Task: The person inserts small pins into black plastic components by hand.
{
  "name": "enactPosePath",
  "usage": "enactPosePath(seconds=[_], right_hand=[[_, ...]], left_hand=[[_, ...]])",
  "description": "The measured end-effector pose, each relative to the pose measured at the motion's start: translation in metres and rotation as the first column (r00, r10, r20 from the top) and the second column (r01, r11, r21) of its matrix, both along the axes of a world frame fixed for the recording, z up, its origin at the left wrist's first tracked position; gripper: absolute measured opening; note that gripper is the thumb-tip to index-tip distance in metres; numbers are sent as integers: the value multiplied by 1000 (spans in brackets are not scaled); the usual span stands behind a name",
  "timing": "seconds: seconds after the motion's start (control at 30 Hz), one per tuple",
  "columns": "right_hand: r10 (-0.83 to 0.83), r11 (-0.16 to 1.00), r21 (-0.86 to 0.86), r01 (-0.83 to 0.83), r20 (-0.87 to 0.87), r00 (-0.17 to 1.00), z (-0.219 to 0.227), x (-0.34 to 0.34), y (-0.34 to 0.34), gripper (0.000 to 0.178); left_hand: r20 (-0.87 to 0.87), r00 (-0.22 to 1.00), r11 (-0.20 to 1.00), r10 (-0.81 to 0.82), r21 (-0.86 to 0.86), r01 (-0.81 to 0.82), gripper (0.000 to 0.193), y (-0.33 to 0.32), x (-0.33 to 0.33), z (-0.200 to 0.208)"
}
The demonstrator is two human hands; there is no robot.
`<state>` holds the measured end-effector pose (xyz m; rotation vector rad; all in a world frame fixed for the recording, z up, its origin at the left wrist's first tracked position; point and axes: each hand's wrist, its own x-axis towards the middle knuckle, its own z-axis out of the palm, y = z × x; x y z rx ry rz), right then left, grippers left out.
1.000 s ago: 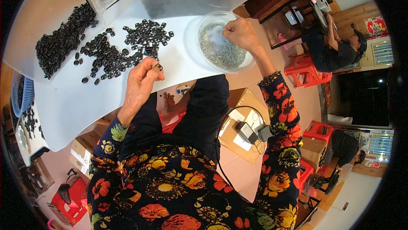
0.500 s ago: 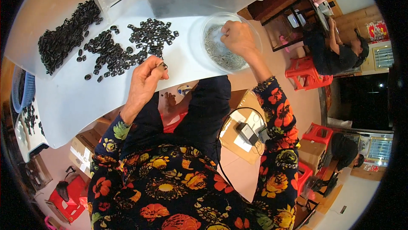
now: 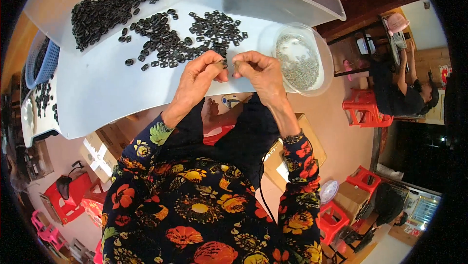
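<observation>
My left hand (image 3: pixel 199 76) pinches a small black plastic piece (image 3: pixel 224 63) between thumb and fingertips, above the near edge of the white table. Close beside it, my right hand (image 3: pixel 262 73) has thumb and fingers pressed together. Whatever it holds is too small to make out. To its right is a round clear bowl (image 3: pixel 326 64) with many thin silvery pins (image 3: pixel 301 71). Beyond my hands, two loose piles of small black pieces lie on the table, a left pile of rounded ones (image 3: pixel 161 39) and a right pile of squarish ones (image 3: pixel 217 27).
A clear bin (image 3: pixel 53 0) at the far left holds a heap of black pieces. Another clear tub (image 3: pixel 273 8) stands at the back. A blue basket (image 3: pixel 36 66) is at the left. Two people sit to the right near red stools (image 3: pixel 363 110). Cardboard boxes stand below the table.
My right hand has left the bowl of pins and come in beside my left hand, its fingers pinched. The left still grips its black piece. The whole view has shifted.
</observation>
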<state>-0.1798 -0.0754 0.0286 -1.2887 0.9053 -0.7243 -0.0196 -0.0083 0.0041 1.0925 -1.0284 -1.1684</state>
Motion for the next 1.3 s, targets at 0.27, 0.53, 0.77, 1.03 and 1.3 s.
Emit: enactPosePath(seconds=[0.27, 0.53, 0.77, 1.03, 1.3], right_hand=[[49, 998, 17, -52, 152, 987, -18, -2, -6, 9], [118, 993, -30, -116, 100, 988, -15, -2, -6, 15], [118, 991, -72, -116, 25, 993, -11, -1, -3, 16], [109, 978, -186, -98, 51, 993, -10, 3, 1, 15], [100, 985, -143, -95, 27, 995, -12, 2, -3, 9]], left_hand=[[87, 993, 997, -74, 20, 73, 12, 5, 3, -1], [141, 988, 998, -57, 21, 54, 9, 3, -2, -15], [192, 980, 999, -47, -6, 49, 8, 6, -4, -10], [274, 958, 997, -81, 21, 78, 8, 4, -1, -6], [147, 981, 992, -130, 21, 128, 9, 4, 1, -11]])
